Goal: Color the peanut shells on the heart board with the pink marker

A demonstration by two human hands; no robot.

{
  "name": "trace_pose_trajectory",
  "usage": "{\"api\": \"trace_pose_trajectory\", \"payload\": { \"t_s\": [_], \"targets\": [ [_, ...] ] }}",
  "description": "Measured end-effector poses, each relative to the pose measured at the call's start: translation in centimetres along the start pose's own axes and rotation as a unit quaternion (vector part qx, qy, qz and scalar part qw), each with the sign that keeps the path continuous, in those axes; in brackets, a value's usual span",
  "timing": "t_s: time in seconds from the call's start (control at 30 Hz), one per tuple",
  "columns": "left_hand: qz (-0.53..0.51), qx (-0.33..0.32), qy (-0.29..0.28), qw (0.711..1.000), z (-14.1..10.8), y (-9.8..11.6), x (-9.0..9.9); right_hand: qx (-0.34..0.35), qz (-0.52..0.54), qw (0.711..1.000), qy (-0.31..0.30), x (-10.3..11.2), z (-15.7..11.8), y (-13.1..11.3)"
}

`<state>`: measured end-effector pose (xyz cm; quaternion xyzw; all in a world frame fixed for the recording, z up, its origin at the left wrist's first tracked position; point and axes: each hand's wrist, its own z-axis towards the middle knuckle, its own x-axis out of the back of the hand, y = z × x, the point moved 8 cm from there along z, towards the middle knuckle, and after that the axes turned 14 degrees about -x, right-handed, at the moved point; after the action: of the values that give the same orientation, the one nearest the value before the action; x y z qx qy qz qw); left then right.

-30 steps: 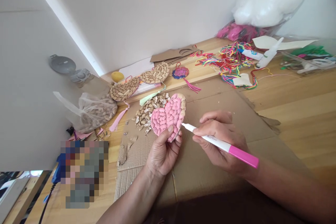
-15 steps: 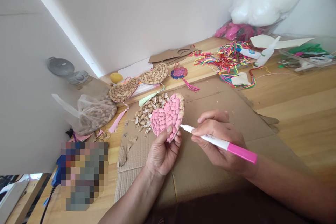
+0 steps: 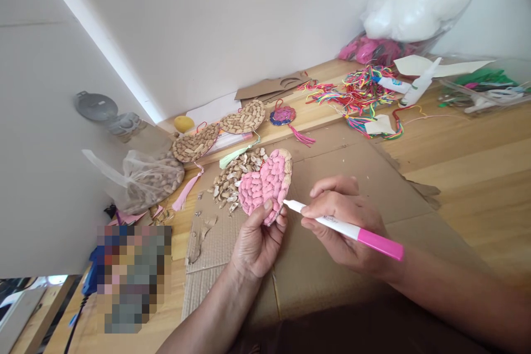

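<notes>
My left hand (image 3: 259,238) pinches the lower tip of a heart-shaped peanut-shell piece (image 3: 262,185), thumb on its front. Most of the shells are pink; those along the right edge are bare tan. In my right hand (image 3: 348,221) is a marker (image 3: 340,227) with a white barrel and pink end, its tip at the heart's lower right edge. Whether the tip touches cannot be made out. Behind the heart lies a pile of peanut shells (image 3: 228,182), partly hidden by it. Beneath both hands is a cardboard sheet (image 3: 332,265).
Two shell-covered pieces (image 3: 243,117) and a small round purple-blue piece (image 3: 283,115) with a tassel lie at the back. A bag of peanuts (image 3: 153,182) sits left. Coloured threads (image 3: 365,88), glue bottles (image 3: 421,84) and a stuffing bag (image 3: 418,0) stand back right.
The marker and my right hand have shifted slightly left, with the tip a little lower along the heart's edge. The heart has barely moved in my left hand.
</notes>
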<state>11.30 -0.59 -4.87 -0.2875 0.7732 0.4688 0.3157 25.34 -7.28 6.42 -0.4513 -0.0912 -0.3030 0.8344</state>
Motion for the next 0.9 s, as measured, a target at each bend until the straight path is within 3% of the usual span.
{"api": "trace_pose_trajectory", "payload": {
  "t_s": [0.2,0.33,0.5,0.63,0.8,0.9],
  "targets": [
    [-0.002,0.01,0.004,1.0,-0.08,-0.19,0.15,-0.013,-0.017,0.999,0.023,0.34,0.08,0.24],
    [0.001,-0.002,0.007,1.0,0.04,-0.06,0.15,0.003,-0.002,1.0,-0.007,-0.07,0.03,-0.11],
    [0.015,0.005,0.003,1.0,0.02,-0.15,-0.05,-0.01,-0.02,0.999,0.025,0.35,0.16,0.03],
    [0.017,-0.009,0.004,1.0,0.05,-0.01,0.01,0.007,-0.014,1.0,0.0,-0.03,0.09,-0.28],
    [0.036,-0.004,0.0,0.999,0.0,-0.22,0.18,-0.012,-0.025,0.999,0.026,0.4,0.07,0.04],
    [0.028,-0.012,0.003,1.0,0.07,-0.1,0.27,0.001,-0.019,1.0,0.009,0.14,0.0,-0.24]
  ]
}}
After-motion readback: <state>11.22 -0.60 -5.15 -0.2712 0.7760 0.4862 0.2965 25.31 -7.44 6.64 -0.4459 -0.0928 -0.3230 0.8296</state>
